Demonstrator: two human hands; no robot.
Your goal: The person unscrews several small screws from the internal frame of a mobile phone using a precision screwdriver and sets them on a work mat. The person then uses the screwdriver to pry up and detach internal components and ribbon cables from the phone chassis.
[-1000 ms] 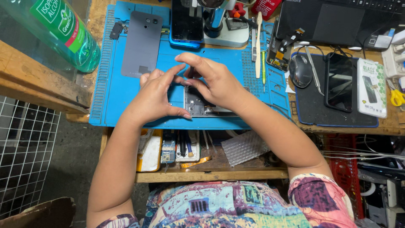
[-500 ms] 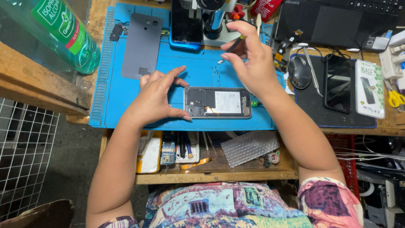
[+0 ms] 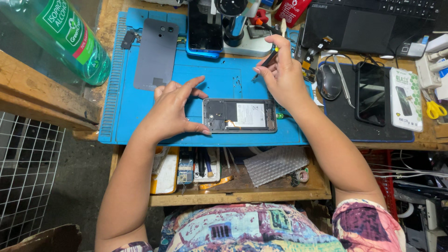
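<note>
The right hand [image 3: 282, 74] has been lifted off the opened phone [image 3: 240, 115] and is now held above and to the right of it, its fingers closed around a thin dark tool [image 3: 267, 61] that a second ago was not in it. Half a second ago the hand was already raised there, so only a small shift has been made since. The left hand [image 3: 173, 109] has stayed at the left end of the phone, open, with thumb and forefinger spread against its corner to steady it. The phone has not been moved: it lies face down, back removed, battery and boards exposed, near the front edge of the blue mat [image 3: 140, 116]. With a tool now taken up and the phone pinned, work on the exposed inside is judged to be in hand.

Left of and behind the phone, the grey back cover [image 3: 156, 53] is laid flat on the mat. Directly behind the phone a microscope base [image 3: 240, 37] and a second phone [image 3: 204, 28] are seen. To the right of the phone a mouse [image 3: 329, 80], another dark phone [image 3: 371, 93] and scissors [image 3: 434, 109] are set on the wooden bench [image 3: 107, 21]. A green bottle [image 3: 65, 35] stands far left. Below the phone, a shelf [image 3: 238, 186] is filled with small tools and bubble wrap [image 3: 275, 163]. A wire grid [image 3: 25, 177] is seen beside the bench.
</note>
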